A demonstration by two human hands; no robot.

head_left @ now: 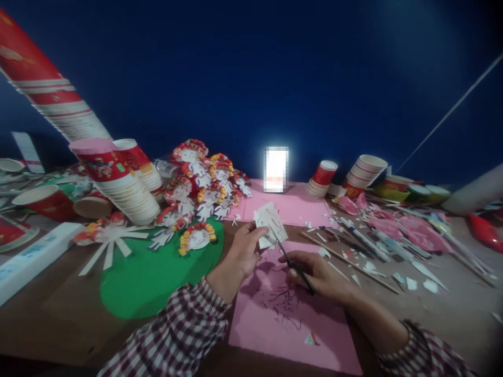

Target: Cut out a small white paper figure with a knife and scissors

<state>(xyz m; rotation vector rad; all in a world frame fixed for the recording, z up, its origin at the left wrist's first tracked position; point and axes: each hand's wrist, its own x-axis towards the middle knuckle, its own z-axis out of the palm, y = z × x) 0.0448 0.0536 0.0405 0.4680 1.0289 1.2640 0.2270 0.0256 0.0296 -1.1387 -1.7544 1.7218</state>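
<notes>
My left hand (244, 250) pinches a small whitish piece of paper (278, 220) with a dark line drawing on it. In my right hand (320, 272) is a pair of scissors (301, 272) with dark handles, its blades pointing up-left against the paper. I cannot tell how far apart the blades are. Beneath both hands lies a pink sheet (330, 335), strewn with thin dark scraps and one small coloured scrap (312, 339). Left of my hands, several paper figures (197, 238) with drawn faces and red-and-yellow curled headpieces are piled up.
A green oval sheet (133, 288) lies at left beside a white power strip (37, 259). Stacked paper cups (118, 183) lean behind it; more cup stacks (363, 175) stand back right. A glowing screen (275, 170) stands at the back. Pens, sticks and paper scraps (411, 283) cover the right.
</notes>
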